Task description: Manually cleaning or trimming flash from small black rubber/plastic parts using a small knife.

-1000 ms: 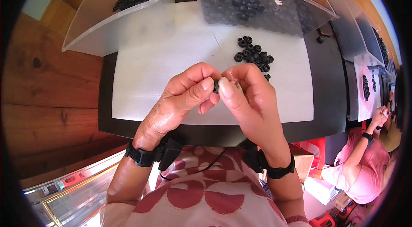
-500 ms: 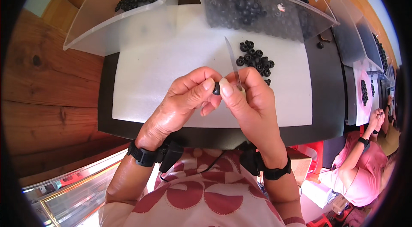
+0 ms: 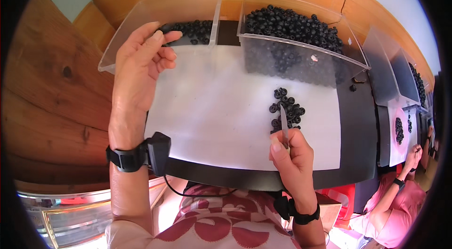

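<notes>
My left hand (image 3: 141,68) is raised over the near side of the left clear plastic bin (image 3: 165,6). Its thumb and fingers are apart, and I see nothing held between them. Small round black parts (image 3: 197,30), some with a hole in the middle, lie inside that bin. My right hand (image 3: 295,157) grips a small knife (image 3: 284,124), blade pointing away from me. Just beyond and partly under the blade, a loose pile of the same black parts (image 3: 295,110) rests on a white sheet (image 3: 212,108).
A second clear bin (image 3: 301,44), heaped with black parts, stands at the back right of the dark table (image 3: 355,131). One stray part (image 3: 353,88) lies beside it. More clear bins (image 3: 383,70) and a co-worker in pink (image 3: 400,202) are at far right.
My left hand has gone from the middle to the far left bin, no longer pinching a black part. My right hand, keeping the knife, has lowered and moved slightly right. The view has tilted up.
</notes>
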Motion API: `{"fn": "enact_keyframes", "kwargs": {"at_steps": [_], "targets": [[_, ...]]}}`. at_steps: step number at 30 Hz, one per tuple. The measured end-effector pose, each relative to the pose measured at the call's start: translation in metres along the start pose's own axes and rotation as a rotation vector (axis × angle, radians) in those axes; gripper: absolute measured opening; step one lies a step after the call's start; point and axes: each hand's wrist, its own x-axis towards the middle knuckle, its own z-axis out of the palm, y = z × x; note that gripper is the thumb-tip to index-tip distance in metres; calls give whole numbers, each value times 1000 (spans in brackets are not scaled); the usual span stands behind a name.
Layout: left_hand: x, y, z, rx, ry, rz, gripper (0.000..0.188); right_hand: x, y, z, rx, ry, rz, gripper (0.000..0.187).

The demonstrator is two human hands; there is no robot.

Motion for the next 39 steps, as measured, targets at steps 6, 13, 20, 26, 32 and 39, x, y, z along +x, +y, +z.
{"fn": "enact_keyframes", "kwargs": {"at_steps": [6,13,20,26,32,39], "targets": [[-30,-18,1,275,-228,65,31,-12,-4,-27,3,111,28,16],[-66,-109,66,803,-824,202,19,-16,-7,-44,51,150,62,16],[-68,-124,105,1114,-906,283,25,-21,3,-57,72,108,39,15],[-67,-126,111,1165,-880,306,25,-18,6,-70,48,69,-2,16],[-77,-103,109,1050,-820,168,24,-19,20,-83,0,79,-50,16],[-94,-89,81,277,-710,-501,21,-14,20,-67,-40,28,-81,15]]}}
